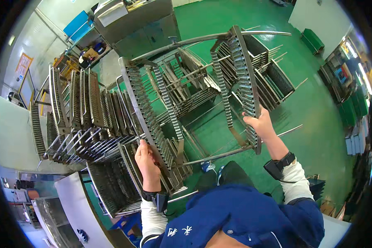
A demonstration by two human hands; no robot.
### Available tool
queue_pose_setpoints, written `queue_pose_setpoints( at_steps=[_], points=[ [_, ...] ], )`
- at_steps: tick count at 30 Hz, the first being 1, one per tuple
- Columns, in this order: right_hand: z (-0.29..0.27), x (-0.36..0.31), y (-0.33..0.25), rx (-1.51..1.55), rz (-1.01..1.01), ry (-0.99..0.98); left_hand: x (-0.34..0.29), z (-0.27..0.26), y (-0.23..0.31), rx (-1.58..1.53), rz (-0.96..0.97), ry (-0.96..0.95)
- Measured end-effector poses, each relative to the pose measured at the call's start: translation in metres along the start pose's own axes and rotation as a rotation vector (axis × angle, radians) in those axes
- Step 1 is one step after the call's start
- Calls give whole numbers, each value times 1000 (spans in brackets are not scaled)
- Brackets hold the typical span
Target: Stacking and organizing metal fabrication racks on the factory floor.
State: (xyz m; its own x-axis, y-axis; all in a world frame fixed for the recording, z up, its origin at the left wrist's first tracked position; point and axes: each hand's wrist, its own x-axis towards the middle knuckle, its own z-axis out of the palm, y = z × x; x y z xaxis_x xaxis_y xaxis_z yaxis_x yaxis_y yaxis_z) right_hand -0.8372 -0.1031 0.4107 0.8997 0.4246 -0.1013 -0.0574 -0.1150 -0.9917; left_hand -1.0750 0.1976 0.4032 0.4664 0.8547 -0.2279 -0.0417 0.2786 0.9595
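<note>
Both my hands hold up a metal slotted rack (133,89), a rectangular frame with rows of teeth along its two long side bars and inner toothed strips between them. My left hand (148,165) is closed on the near end of the left side bar. The right side bar is gripped near its lower end by my right hand (260,124), thumb on the inner side. Through the rack's middle I see other metal racks (186,82) below and beyond it. The palm-side fingers of both hands are partly hidden.
Many similar toothed racks (87,103) hang side by side at the left. More racks (115,186) stand beside my left forearm, and others (277,78) with protruding rods at the far right. A grey metal cabinet (140,35) stands at the back on the green floor (310,103).
</note>
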Motion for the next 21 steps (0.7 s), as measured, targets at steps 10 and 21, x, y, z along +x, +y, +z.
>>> queue_pose_setpoints(
  at_steps=[10, 21],
  points=[
    [3, 91, 10, 12, 18, -69, 69, 22, -7, 35, -47, 32],
    [14, 273, -1, 0, -63, -152, 186, 97, 3, 86, 54, 137]
  ],
)
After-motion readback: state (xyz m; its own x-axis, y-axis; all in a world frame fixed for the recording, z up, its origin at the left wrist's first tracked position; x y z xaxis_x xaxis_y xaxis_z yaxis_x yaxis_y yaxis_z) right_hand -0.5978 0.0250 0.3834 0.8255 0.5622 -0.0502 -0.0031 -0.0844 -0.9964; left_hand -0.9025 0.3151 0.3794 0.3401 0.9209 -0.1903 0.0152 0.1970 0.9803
